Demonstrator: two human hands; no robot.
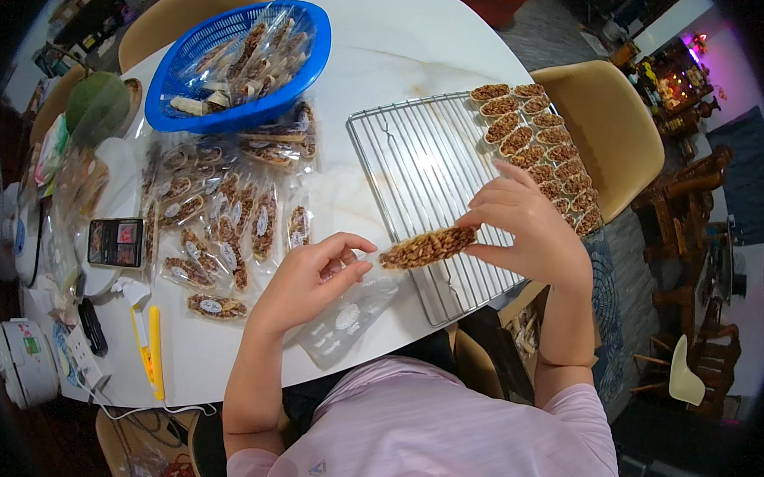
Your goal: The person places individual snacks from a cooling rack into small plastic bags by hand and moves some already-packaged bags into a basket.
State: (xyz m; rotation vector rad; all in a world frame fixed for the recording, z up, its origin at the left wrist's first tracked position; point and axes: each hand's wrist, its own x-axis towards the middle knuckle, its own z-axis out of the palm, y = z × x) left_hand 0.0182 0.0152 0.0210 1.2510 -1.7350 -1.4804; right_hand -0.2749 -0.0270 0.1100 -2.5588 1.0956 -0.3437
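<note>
My right hand (pixel 525 226) pinches one end of a long nut-topped pastry (pixel 428 247) between thumb and fingers, above the wire cooling rack (pixel 418 175). The pastry's other end points left, close to the mouth of a clear printed plastic bag (pixel 345 321). At that mouth my left hand (pixel 318 277) holds the bag's edge with thumb and index finger, somewhat apart. The bag slants down over the table's near edge. Several rows of boat-shaped nut tarts (pixel 515 140) stand on the rack's right side. Bagged nut pastries (pixel 231 217) lie left of my left hand.
A blue plastic basket (pixel 236 119) of bagged pastries stands at the back left. The white table (pixel 392 45) also bears a phone (pixel 115 242), a yellow hand-held tool (pixel 153 356) with a cord, and a power strip (pixel 84 356). Beige chairs (pixel 611 127) surround it.
</note>
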